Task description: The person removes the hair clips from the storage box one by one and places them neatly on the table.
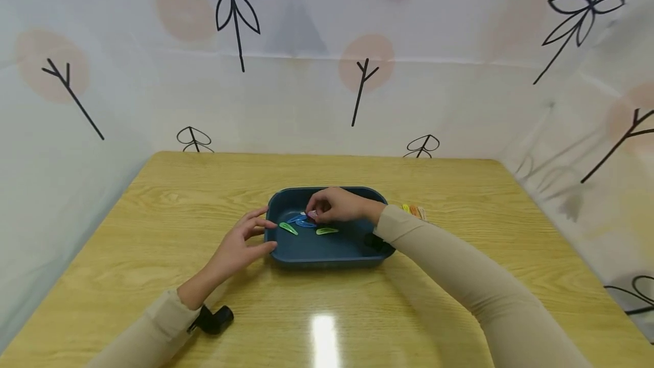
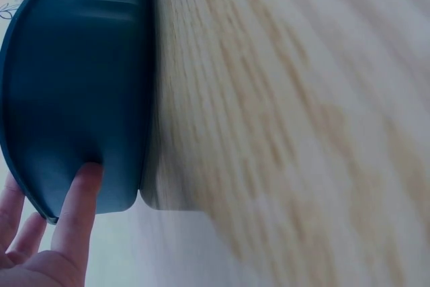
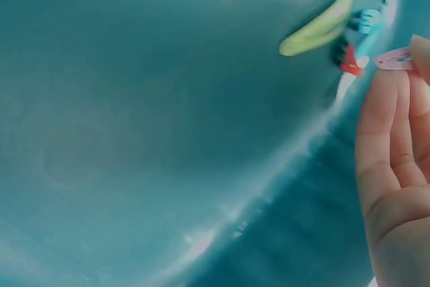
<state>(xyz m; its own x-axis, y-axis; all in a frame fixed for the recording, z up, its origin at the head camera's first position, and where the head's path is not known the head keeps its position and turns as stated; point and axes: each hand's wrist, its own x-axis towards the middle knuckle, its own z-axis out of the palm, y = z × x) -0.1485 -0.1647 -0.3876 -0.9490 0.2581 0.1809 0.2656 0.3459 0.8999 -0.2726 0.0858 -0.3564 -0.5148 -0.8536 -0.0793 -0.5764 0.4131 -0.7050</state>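
Note:
A dark blue tub (image 1: 327, 263) stands on the table with several snap hair clips inside. Over its far side, my right hand (image 1: 343, 204) pinches a pink hair clip (image 3: 392, 60) between thumb and fingers. Close by lie blue hair clips (image 1: 306, 224), a yellow-green hair clip (image 1: 327, 231) and, nearer the left wall, a green hair clip (image 1: 288, 228). A red clip (image 3: 351, 62) shows in the right wrist view. My left hand (image 1: 240, 247) rests against the tub's left end, fingers spread and extended, one fingertip touching the outer wall.
Right of the tub, yellow, orange and tan hair clips (image 1: 414, 210) lie side by side on the wooden table (image 1: 194, 197), partly hidden by the right forearm. A black wrist camera (image 1: 217, 321) hangs at the left sleeve. Behind the table hangs a patterned cloth (image 1: 306, 101).

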